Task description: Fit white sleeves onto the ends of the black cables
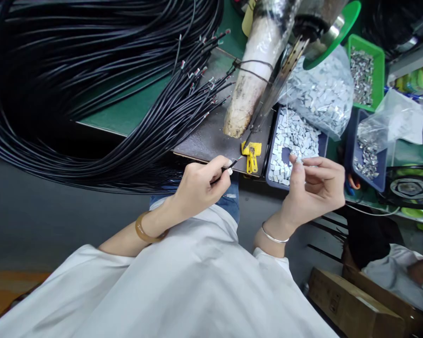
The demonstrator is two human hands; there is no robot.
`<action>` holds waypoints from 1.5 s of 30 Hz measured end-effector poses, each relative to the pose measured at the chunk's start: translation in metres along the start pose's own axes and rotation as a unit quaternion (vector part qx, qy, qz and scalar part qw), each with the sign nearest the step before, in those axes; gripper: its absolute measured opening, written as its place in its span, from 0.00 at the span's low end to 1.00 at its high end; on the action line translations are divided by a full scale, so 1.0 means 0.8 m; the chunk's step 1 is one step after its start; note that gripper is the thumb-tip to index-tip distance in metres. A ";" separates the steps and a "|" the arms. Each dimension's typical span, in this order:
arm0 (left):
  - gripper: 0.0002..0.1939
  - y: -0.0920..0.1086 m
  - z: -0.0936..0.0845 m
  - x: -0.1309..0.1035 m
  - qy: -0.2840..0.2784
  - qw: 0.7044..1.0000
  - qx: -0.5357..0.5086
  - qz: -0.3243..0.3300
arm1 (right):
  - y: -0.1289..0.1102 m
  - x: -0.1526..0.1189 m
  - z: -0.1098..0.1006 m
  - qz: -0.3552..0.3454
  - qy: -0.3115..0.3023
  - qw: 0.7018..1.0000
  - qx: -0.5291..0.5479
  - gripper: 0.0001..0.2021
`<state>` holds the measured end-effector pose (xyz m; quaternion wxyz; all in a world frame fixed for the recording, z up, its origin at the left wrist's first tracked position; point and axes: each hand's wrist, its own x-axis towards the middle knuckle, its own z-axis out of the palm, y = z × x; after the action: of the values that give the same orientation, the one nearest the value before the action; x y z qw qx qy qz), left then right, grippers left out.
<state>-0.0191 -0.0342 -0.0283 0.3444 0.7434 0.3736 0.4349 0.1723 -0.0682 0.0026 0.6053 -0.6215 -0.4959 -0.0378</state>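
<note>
My left hand [203, 185] pinches a black cable [235, 163] between thumb and forefinger, close to its stripped end. Over the near edge of a blue tray [326, 145], my right hand [315, 188] holds a tiny pale piece [299, 160] between its fingertips. Many similar flat pale pieces [292, 136] fill that tray. Between my hands, a yellow clip [252, 157] lies on the dark work plate [200, 143]. Just above the clip hangs the tip of a soldering iron [268, 101] with a perforated metal barrel.
A large bundle of black cables [134, 155] covers the left of the bench. A tape-wrapped white post [255, 70] slants beside the iron. At right are a bag of pale pieces [324, 94], a green bin [379, 75] and another blue tray [377, 180]. Cardboard boxes [348, 300] stand below.
</note>
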 end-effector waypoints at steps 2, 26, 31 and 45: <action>0.04 0.003 -0.002 0.002 -0.027 0.987 -0.123 -0.096 | -0.003 -0.005 0.002 0.012 -0.034 0.999 0.018 0.05; 0.10 0.013 -0.003 0.023 -0.109 0.919 -0.323 -0.200 | -0.011 -0.037 0.028 0.089 -0.221 0.961 0.139 0.05; 0.09 0.010 -0.004 0.025 -0.114 0.927 -0.303 -0.188 | -0.009 -0.035 0.027 0.105 -0.234 0.957 0.138 0.04; 0.12 -0.001 -0.012 0.026 -0.178 0.908 -0.339 -0.172 | 0.005 -0.032 0.024 0.165 -0.313 0.905 0.236 0.06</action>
<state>-0.0207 -0.0145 -0.0170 0.7055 0.5715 0.2582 0.3302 0.1513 -0.0667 -0.0216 0.5455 -0.5131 -0.5449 0.3771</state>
